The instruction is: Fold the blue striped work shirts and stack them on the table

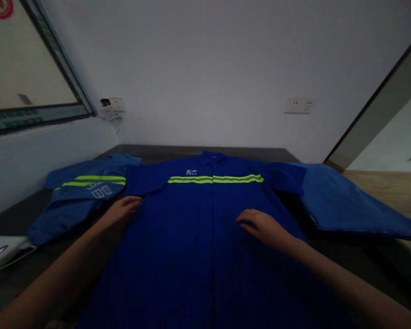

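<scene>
A dark blue work shirt [188, 228] with short sleeves lies spread out, front up and collar away from me. A yellow-green and grey reflective band [192, 179] crosses its chest, and a small white logo sits above the band on the left. My left hand [123, 210] is beside the shirt's left edge, just below the left sleeve, its fingers stretched out; whether they touch the cloth I cannot tell. Over the shirt's right front is my right hand [263, 226], with thumb and fingers apart, loosely bent and holding nothing.
A lighter blue garment [85, 187] with a reflective band and white lettering lies at the left on the dark table [150, 153]. At the right, blue cloth [342, 201] reaches past the table edge. A white device [3, 250] with a cable stands at the left front. Behind rises a wall with sockets [298, 106].
</scene>
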A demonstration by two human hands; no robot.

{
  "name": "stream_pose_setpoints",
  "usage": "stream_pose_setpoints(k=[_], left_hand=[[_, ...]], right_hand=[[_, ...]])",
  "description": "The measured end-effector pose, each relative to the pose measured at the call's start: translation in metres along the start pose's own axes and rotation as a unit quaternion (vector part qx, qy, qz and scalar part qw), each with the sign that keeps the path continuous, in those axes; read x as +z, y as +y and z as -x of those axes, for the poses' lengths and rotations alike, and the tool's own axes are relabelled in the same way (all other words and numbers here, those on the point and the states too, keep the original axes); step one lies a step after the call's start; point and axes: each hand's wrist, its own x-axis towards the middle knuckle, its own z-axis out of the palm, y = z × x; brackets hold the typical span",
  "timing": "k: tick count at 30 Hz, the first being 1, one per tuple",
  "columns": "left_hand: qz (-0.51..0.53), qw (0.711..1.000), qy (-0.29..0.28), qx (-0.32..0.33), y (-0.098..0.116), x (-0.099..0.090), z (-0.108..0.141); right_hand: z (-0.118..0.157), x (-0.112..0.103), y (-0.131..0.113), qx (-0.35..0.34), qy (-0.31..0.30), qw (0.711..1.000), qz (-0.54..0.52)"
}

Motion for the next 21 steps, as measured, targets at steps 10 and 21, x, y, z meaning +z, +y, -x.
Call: stream_pose_setpoints(k=[10, 21], left_hand=[[0.345, 0.914, 0.022, -0.213, 0.012, -0.022, -0.017], [0.209, 0.967, 0.019, -0.146, 0.011, 0.013, -0.075]], right_hand=[[-0.068, 0.056, -0.164, -0.347, -0.074, 0.935, 0.025], [-0.089, 0.128, -0.267, -0.494, -0.107, 0.858, 0.088]])
